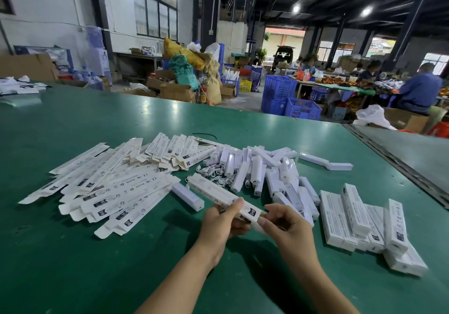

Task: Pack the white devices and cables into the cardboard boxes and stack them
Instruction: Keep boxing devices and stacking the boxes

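Step in hand: closing one box, by my reading. The left hand (218,223) has its fingers clamped round the middle of the held box (213,192), thumb on top. The right hand (284,226) pinches its near end, seemingly at the flap.
Where it is: the held box hangs just above the green surface (73,253), in front of the piles. I cannot tell whether a device is inside.
Next move: probably tucking the flap shut, then setting the box on the packed stack to the right.
Flat cartons (109,187): a fanned heap, some dozens, too overlapped to count.
Lone device (187,197): one, just beside the held box.
Cables (213,175): one tangle, number unclear.
Loose devices (262,172): roughly twenty or more.
Packed boxes (357,219): about eight, in two layers.
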### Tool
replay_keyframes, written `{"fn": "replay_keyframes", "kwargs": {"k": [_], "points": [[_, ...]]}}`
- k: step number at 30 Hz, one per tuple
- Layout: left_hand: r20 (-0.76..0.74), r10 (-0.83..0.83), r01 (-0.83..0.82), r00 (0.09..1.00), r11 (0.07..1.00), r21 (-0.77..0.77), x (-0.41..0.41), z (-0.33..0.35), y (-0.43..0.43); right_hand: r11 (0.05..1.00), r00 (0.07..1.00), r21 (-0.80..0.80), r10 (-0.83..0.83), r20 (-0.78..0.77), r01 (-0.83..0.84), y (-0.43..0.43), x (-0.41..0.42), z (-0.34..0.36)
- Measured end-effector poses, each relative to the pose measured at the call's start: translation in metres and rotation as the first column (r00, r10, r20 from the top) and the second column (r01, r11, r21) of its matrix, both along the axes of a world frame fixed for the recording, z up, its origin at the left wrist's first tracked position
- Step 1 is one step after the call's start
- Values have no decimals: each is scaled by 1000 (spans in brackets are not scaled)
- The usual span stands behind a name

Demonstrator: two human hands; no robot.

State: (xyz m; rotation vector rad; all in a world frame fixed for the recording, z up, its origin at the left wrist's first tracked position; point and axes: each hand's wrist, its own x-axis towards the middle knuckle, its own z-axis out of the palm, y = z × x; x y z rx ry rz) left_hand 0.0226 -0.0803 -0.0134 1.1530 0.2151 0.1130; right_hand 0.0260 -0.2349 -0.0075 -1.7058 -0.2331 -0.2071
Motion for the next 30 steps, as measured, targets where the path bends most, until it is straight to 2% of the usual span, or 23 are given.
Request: {"fn": "replay_keyframes", "kwargs": {"k": [6,8,11,17,19,22,24,27,30], "points": [[-19,-89,89,996,996,7,0,-1,5,996,999,-73,44,13,-43,-4,0,3],[-18,-147,147,989,989,23,-1,-1,6,994,995,-62,92,-37,-94,-6,-1,5],[-24,-176,176,984,984,35,-3,-1,3,977,987,-138,153,-58,-160,-5,-5,5],[94,-91,87,991,995,46,-1,-7,-3,988,997,-136,-62,53,68,0,-1,0],[121,-101,78,987,980,184,-3,-8,-4,987,992,-104,-120,46,124,0,1,-2],[114,-155,79,981,866,494,-7,-9,-4,983,986,-75,-166,31,168,-2,4,-4],[147,-192,68,970,799,597,-7,-12,-4,982,985,-74,-171,24,172,-3,5,-5],[142,-195,61,971,766,640,-8,-11,-3,983,986,-84,-161,44,165,-5,6,-6],[133,-173,59,976,796,602,-6,-12,1,991,993,-88,-95,63,100,-5,5,-5]]}}
